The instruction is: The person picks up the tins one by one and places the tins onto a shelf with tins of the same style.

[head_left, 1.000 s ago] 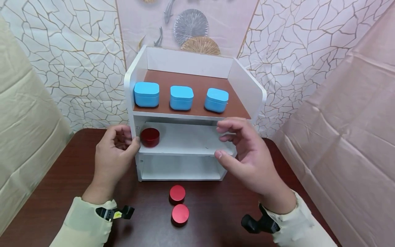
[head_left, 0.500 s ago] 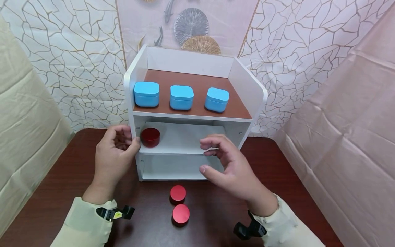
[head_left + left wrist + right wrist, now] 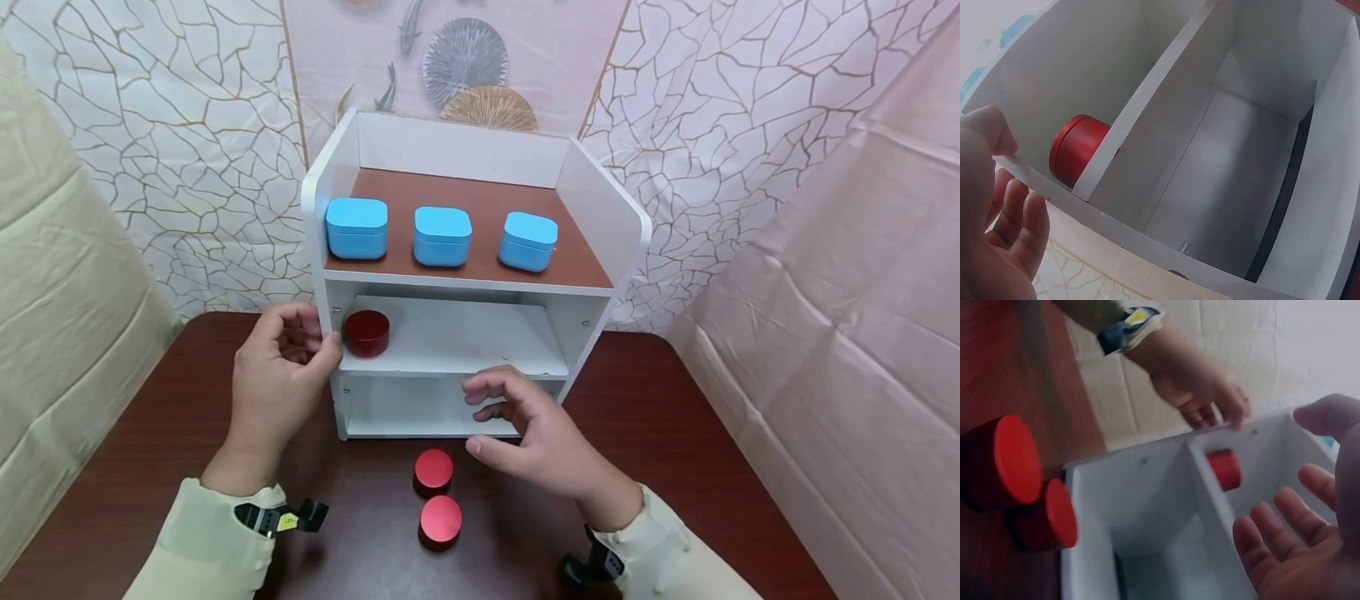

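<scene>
My left hand [image 3: 277,375] grips the left side panel of the white shelf unit [image 3: 450,375] at its front edge, thumb on the front and fingers round the outside. Just inside that panel, on the middle shelf, stands a red round tin [image 3: 366,333], also visible in the left wrist view as a red tin [image 3: 1080,149]. My right hand [image 3: 543,446] is in the air before the bottom shelf, fingers spread and bent, holding nothing. To its left, two red round tins, one [image 3: 433,471] behind the other [image 3: 440,521], stand on the table.
Three light blue lidded boxes, left [image 3: 357,229], centre [image 3: 442,237] and right [image 3: 527,242], stand in a row on the brown top shelf. The dark red-brown table [image 3: 675,467] extends on both sides of the unit. Patterned cloth [image 3: 712,150] hangs behind.
My right hand has moved left and down, from beside the middle shelf's right end toward the tins on the table. My left hand has stayed on the side panel.
</scene>
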The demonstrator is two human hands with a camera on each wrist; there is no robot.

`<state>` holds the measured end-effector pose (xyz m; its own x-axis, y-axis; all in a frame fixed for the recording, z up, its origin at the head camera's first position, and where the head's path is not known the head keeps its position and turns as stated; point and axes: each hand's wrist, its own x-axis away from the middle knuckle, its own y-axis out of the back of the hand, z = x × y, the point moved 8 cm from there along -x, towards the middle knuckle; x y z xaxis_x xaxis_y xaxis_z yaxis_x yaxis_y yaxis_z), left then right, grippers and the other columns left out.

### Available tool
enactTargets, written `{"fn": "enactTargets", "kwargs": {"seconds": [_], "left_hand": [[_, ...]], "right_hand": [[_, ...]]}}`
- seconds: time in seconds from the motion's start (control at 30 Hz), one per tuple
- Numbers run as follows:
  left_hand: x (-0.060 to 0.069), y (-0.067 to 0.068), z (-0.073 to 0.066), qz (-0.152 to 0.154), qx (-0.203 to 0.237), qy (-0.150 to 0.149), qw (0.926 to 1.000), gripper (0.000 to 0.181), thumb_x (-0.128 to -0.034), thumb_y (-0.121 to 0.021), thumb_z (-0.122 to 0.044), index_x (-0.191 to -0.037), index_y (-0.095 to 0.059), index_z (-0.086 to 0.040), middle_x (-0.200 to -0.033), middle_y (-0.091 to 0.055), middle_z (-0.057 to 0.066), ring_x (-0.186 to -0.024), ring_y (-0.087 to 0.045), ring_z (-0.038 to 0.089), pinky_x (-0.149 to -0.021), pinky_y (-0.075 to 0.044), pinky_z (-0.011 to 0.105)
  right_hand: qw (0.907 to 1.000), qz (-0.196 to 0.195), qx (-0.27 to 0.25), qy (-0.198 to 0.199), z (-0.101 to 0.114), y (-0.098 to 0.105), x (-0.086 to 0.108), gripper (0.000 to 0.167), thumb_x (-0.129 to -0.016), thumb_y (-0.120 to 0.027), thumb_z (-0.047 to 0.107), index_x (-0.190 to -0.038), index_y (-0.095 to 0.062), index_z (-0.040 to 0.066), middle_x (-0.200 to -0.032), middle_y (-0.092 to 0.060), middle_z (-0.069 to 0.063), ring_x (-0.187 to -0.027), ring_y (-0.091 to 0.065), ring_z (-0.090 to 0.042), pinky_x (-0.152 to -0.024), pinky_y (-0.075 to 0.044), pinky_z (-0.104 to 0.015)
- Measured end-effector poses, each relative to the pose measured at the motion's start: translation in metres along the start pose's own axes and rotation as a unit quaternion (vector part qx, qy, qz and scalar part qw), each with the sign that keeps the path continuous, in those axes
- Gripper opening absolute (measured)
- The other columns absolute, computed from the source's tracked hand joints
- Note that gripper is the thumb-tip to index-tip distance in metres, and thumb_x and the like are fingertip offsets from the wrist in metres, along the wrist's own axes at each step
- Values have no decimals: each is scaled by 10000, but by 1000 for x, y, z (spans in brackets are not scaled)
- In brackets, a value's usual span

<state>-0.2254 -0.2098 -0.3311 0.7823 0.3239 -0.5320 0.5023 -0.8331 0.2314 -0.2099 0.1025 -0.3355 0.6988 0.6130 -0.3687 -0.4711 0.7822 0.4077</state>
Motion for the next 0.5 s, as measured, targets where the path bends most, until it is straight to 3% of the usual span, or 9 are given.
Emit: {"fn": "enactTargets", "kwargs": {"seconds": [0.23, 0.37, 0.5], "left_hand": [[0, 0, 1, -6, -30, 3, 10000, 330, -1003, -817, -172, -1297, -674, -131, -1035, -683, 19, -951, -631, 140, -747, -516, 117], [0, 0, 2, -9, -52, -9, 10000, 328, -1002, -819, -175, -1295, -675, -136, -1035, -684, 15, -950, -631, 136, -748, -516, 118], [0, 0, 1, -7, -63, -36, 10000, 324, -1005, -815, -175, -1293, -671, -134, -1035, -680, 14, -950, -625, 138, -747, -513, 121]], "right_hand": [[9971, 654, -154, -348, -32, -10, 6, 492, -960, -854, 58, -1413, -663, 84, -1404, -649, -220, -1215, -713, -284, -1070, -640, -420], [9926, 1174, -192, -263, -46, -17, 11, 457, -940, -884, 83, -1355, -696, 124, -1353, -684, -201, -1150, -723, -328, -1024, -658, -421], [9882, 1488, -332, -135, -58, -23, 14, 479, -910, -915, 88, -1335, -698, 48, -1325, -693, -206, -1160, -700, -421, -1003, -666, -457]]}}
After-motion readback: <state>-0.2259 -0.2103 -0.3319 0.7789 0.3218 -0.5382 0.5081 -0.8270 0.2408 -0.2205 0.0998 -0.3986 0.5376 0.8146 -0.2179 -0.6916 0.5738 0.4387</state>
